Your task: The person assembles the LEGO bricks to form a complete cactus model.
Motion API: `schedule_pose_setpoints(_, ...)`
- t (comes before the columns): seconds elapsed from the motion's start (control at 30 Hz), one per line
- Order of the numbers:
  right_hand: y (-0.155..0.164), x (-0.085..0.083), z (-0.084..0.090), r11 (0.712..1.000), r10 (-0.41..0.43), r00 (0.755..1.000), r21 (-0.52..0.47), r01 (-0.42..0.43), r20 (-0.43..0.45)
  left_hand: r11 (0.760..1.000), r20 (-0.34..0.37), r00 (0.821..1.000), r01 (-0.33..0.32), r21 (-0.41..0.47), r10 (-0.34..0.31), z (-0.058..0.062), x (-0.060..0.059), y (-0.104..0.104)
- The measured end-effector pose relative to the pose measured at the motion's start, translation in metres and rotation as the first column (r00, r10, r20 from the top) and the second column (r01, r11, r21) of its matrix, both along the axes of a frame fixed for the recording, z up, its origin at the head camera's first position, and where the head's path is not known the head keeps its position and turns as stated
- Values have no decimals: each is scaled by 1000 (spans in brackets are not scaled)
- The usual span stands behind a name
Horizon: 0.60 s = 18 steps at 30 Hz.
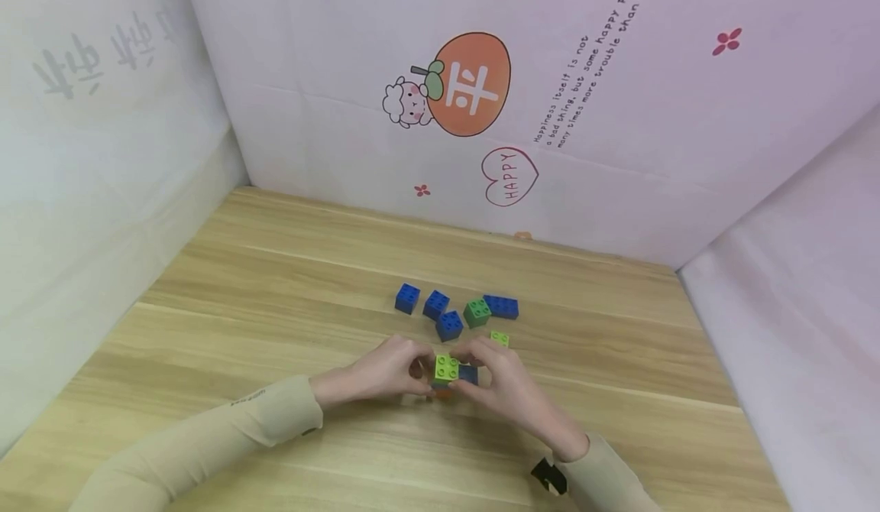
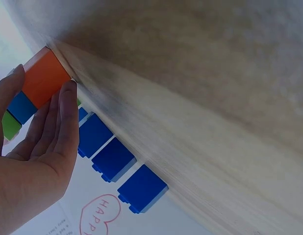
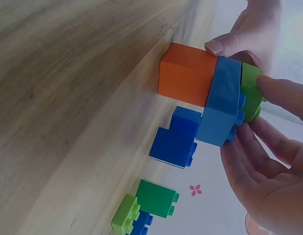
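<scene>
A small stack stands on the wooden table (image 1: 275,283): a lime green brick (image 1: 445,367) on a blue brick (image 1: 469,375) on an orange brick (image 1: 443,394). My left hand (image 1: 411,361) pinches the stack from the left, thumb and fingers on its sides. My right hand (image 1: 483,361) holds it from the right. In the left wrist view the orange brick (image 2: 43,78) sits on the wood with my fingers (image 2: 63,117) beside it. The right wrist view shows the orange brick (image 3: 188,73), blue brick (image 3: 222,105) and green brick (image 3: 250,90), with my right fingers (image 3: 284,95) on the green one.
Just behind the hands lie loose bricks: three blue cubes (image 1: 408,298) (image 1: 436,305) (image 1: 449,325), a green cube (image 1: 477,312), a long blue brick (image 1: 502,307) and a small lime brick (image 1: 499,338). Printed cloth walls (image 1: 481,115) enclose the table on three sides.
</scene>
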State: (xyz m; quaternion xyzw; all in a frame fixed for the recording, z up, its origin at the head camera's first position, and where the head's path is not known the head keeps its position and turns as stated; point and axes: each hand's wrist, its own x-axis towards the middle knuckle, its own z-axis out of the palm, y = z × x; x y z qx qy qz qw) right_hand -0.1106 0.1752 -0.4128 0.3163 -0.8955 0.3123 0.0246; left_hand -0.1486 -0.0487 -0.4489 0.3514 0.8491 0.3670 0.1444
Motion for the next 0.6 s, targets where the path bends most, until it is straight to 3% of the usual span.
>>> schedule_pose_setpoints(0.3,6,-3,2,999,-23,1000,-32,23,9,1000,-3,1000,-1,2,1,1,1,0)
schedule_pose_setpoints(0.47,18,-13,8,994,-74,997,-86,72,-21,1000,1,1000,-6,10,6,1,1,0)
schedule_pose_setpoints(0.6,30,-22,12,986,-129,992,-108,130,12,1000,0,1000,-7,9,7,1,2,0)
